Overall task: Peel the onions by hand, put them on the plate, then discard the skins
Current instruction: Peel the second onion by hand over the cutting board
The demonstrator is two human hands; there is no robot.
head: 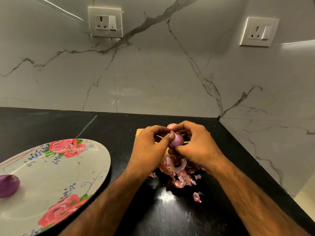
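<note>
Two hands meet round one red onion (177, 140) at centre right of the frame, just above a wooden board (140, 134). The left hand (150, 147) grips it with fingers curled and the thumb pressed on its top. The right hand (196, 143) closes round its right side and underside, fingers curled tight on it. Judging by the smooth pale-purple flesh showing between them, the peeling step is in hand and nearly finished on this onion. A scrap of dry skin seems to cling at the tip. The next move calls for pinching that last bit off, then carrying the onion left to the floral plate (68, 167) at lower left. That plate holds a single peeled onion (7, 185) at its far left edge, with the rest bare. Another onion (171, 125) peeks out behind the knuckles; whether it is peeled I cannot tell. Loose onion skins (177, 171) lie heaped on the black worktop (68, 125) below the hands, not yet discarded.
</note>
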